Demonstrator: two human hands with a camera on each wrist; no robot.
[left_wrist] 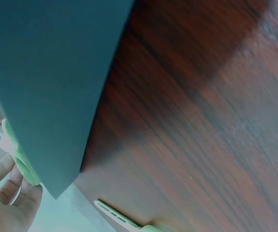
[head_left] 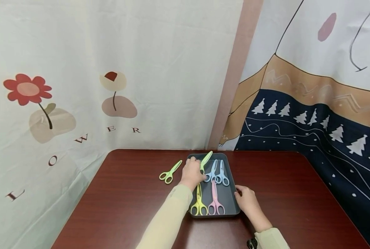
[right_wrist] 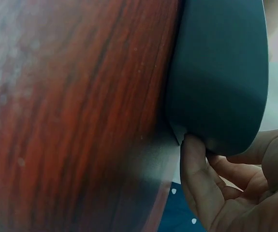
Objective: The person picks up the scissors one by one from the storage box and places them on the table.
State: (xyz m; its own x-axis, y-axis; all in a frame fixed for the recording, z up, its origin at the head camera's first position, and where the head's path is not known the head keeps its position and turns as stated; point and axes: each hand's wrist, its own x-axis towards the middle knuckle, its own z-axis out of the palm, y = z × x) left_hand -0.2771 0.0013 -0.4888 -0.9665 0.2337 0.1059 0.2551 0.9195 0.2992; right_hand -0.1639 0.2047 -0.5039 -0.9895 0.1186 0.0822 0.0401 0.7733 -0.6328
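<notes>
A dark grey tray holds several pairs of small scissors. My left hand reaches over the tray's far left part and holds light green scissors; the left wrist view shows its fingers curled at their green handle, partly behind the tray wall. To the right of that hand lie two blue scissors, one beside the other. Yellow scissors and pink scissors lie in the near part. My right hand grips the tray's right edge, fingers against its outer wall.
Another pair of green scissors lies on the brown table, left of the tray. The table's far edge meets a printed curtain, close behind the tray. A dark curtain with white trees hangs at the right.
</notes>
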